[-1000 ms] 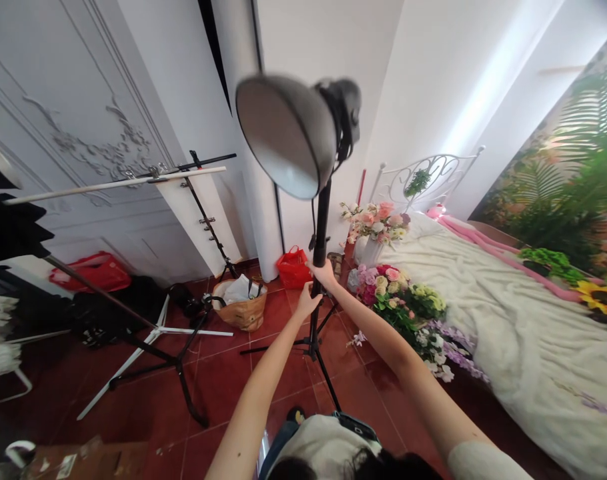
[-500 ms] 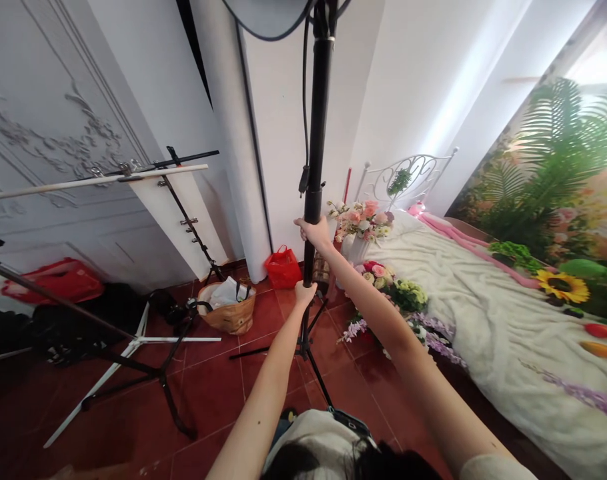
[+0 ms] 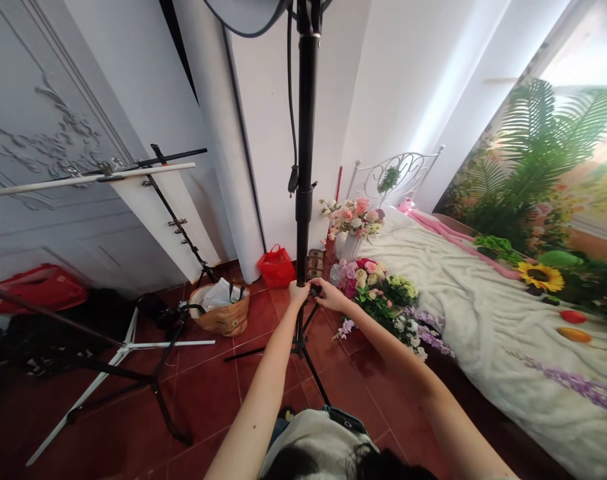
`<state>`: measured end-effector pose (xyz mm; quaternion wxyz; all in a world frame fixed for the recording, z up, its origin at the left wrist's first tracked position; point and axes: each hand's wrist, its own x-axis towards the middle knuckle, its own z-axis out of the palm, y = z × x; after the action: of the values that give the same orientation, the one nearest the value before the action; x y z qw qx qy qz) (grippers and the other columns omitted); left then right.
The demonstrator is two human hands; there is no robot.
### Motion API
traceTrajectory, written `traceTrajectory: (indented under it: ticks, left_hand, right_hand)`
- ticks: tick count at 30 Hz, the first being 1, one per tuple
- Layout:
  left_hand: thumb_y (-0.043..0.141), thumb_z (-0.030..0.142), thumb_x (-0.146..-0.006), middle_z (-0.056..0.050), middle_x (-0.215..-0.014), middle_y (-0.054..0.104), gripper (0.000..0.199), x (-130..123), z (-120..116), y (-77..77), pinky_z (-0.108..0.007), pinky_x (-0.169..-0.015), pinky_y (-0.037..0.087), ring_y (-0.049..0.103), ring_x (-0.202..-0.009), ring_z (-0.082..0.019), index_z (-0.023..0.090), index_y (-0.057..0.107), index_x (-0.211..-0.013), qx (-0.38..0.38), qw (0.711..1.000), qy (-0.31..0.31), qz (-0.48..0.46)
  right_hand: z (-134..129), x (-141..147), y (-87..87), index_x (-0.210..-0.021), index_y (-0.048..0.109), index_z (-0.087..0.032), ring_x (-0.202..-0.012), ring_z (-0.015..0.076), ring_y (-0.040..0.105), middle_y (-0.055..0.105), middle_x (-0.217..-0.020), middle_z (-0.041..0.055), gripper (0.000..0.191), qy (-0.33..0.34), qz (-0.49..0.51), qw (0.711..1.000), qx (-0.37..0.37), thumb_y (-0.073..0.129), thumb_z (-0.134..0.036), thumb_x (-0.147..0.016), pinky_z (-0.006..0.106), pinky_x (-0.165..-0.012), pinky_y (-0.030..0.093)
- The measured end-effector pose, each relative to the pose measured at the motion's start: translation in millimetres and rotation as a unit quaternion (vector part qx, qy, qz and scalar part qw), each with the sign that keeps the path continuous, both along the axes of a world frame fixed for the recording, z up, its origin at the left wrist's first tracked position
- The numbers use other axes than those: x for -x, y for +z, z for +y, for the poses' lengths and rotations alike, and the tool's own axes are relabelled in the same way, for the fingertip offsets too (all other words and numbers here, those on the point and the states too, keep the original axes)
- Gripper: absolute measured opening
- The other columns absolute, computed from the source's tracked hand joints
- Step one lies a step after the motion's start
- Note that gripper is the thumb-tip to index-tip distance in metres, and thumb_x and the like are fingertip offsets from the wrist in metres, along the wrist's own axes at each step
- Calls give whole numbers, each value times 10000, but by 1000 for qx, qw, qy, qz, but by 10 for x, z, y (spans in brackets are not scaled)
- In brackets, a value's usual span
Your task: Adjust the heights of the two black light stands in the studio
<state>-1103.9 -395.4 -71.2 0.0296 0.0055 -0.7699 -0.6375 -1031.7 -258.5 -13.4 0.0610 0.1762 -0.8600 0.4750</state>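
Note:
A black light stand [image 3: 306,120] rises upright in front of me, with a round lamp head [image 3: 248,13] at its top and a dark cable and plug [image 3: 293,177] hanging beside the pole. My left hand [image 3: 299,293] is wrapped round the lower pole. Just to its right, at the same height, the fingers of my right hand [image 3: 328,294] are closed on a dark knob [image 3: 315,291] on the stand. The stand's legs are spread on the red tiles below.
Flowers [image 3: 373,287] and a bed with a cream blanket [image 3: 463,293] lie to the right. A red bag [image 3: 277,268] and a woven basket [image 3: 226,317] stand behind the pole. Other stands [image 3: 153,380] spread their legs at the left.
My right hand has let go of the pole higher up and moved down to the knob beside my left hand. The view has shifted slightly to the right.

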Motion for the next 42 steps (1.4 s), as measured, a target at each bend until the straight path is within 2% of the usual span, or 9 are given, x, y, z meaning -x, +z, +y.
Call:
traceTrajectory:
  ticks: [3, 6, 11, 14, 18, 20, 31, 36, 42]
  left_hand:
    - [615, 230, -611, -11, -535, 564, 155, -9, 9, -2, -233, -518, 407, 523, -523, -125, 172, 514, -509, 3, 1000, -1, 0]
    - [608, 221, -612, -13, -552, 572, 137, -24, 17, -9, -233, -515, 408, 520, -520, -121, 170, 518, -521, 7, 1000, -1, 2]
    - [621, 236, -608, -14, -567, 583, 153, -52, 15, 13, -235, -527, 415, 517, -525, -117, 169, 511, -524, 3, 1000, 2, 0]
    - [629, 246, -605, -13, -566, 581, 165, -63, 11, 42, -243, -545, 422, 515, -526, -117, 168, 509, -524, 5, 1000, 4, -3]
    - [628, 255, -605, -7, -545, 562, 194, -62, 12, 42, -244, -551, 417, 505, -523, -116, 175, 484, -502, 15, 1000, 7, 4]
    - [627, 257, -604, -3, -534, 550, 212, -53, 17, 22, -237, -537, 405, 494, -516, -112, 179, 466, -490, 14, 1000, 7, 9]
    - [626, 251, -610, -8, -565, 559, 174, -17, 30, -47, -218, -498, 376, 492, -519, -107, 172, 495, -529, 7, 1000, -4, 3]
    - [619, 233, -631, 5, -537, 526, 191, -41, 17, -24, -216, -496, 356, 480, -512, -102, 174, 480, -515, 6, 1000, -6, 6]
    - [631, 208, -614, 9, -519, 518, 192, -69, 24, 46, -211, -488, 341, 466, -496, -93, 168, 480, -503, 3, 1000, 5, -13]
  right_hand:
    - [-59, -47, -422, -1158, 534, -200, -1116, 200, 570, 606, -1201, 100, 377, -36, -29, 998, 33, 553, -193, -782, 371, -984, 431]
    - [-134, -11, -601, -1090, 552, -197, -1070, 177, 593, 631, -1150, 87, 252, -76, -59, 994, 59, 500, -251, -849, 350, -982, 431]
    - [-199, 102, -658, -1077, 530, -208, -788, 138, 658, 669, -878, 16, 207, -146, -167, 965, 137, 465, -287, -897, 292, -800, 520]
    - [-220, 140, -632, -1120, 487, -189, -548, 119, 608, 623, -636, -23, 229, -194, -262, 917, 231, 455, -284, -914, 242, -608, 526]
    - [-218, 105, -602, -1042, 520, -168, -546, 114, 614, 665, -659, 40, 197, -174, -330, 838, 398, 525, -284, -883, 203, -542, 509]
    - [-209, 72, -625, -1006, 549, -169, -577, 110, 621, 673, -689, 46, 179, -158, -332, 824, 432, 555, -252, -848, 201, -567, 516]
    - [-152, 169, -910, -848, 614, -194, -1007, 158, 624, 691, -996, 34, 281, -156, -132, 946, 253, 484, -135, -605, 309, -950, 464]
    - [-116, 206, -879, -807, 633, -199, -819, 162, 652, 701, -831, 13, 199, -198, -124, 960, 156, 509, -273, -670, 282, -813, 496]
    - [-171, 228, -742, -809, 596, -203, -618, 146, 612, 639, -597, -34, 187, -286, -171, 941, 59, 486, -329, -724, 218, -652, 444]
